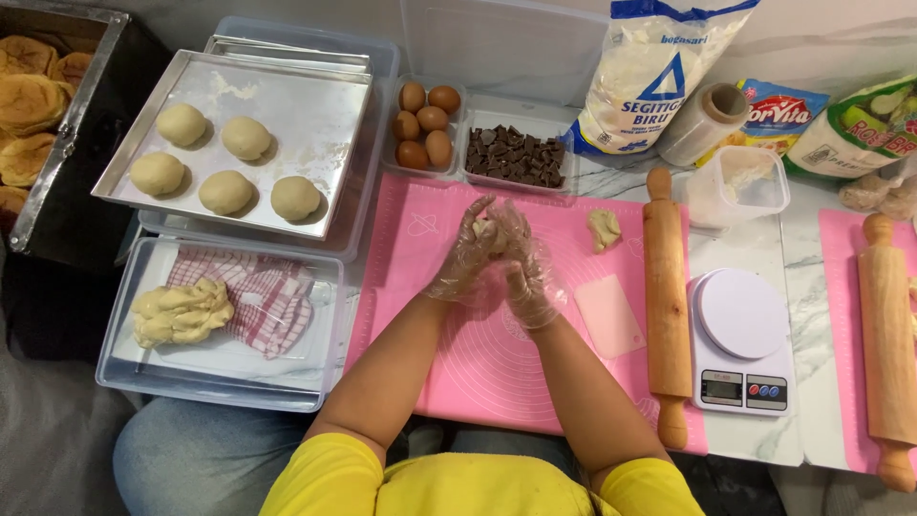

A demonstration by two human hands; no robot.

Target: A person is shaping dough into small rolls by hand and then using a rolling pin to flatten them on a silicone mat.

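A: State hand condition.

B: Both hands wear thin, crinkled clear gloves. The left hand (465, 256) and right hand (523, 266) meet above the pink mat (430, 287), fingers curled together and clamped on 1 small dough piece (489, 232), pale and soft, held between them over the mat's upper middle.

A: Loose items on the mat?

B: 1 dough scrap (604, 229), lumpy, upper right. 1 flat pink scraper (609, 315), rounded corners. 1 wooden pin (666, 306), smooth cylinder, along the right edge.

A: Containers?

B: The metal tray (315, 124), floured, holds 5 smooth round dough balls (227, 191). The clear bin (124, 373) below it holds 1 rough dough mass (180, 311) beside a red checked cloth (263, 296). 1 clear tub holds 5 brown eggs (426, 124); the next holds dark chocolate chunks (514, 155).

A: Right of the mat?

B: 1 white scale (743, 334) with a round platform, on the marble top.
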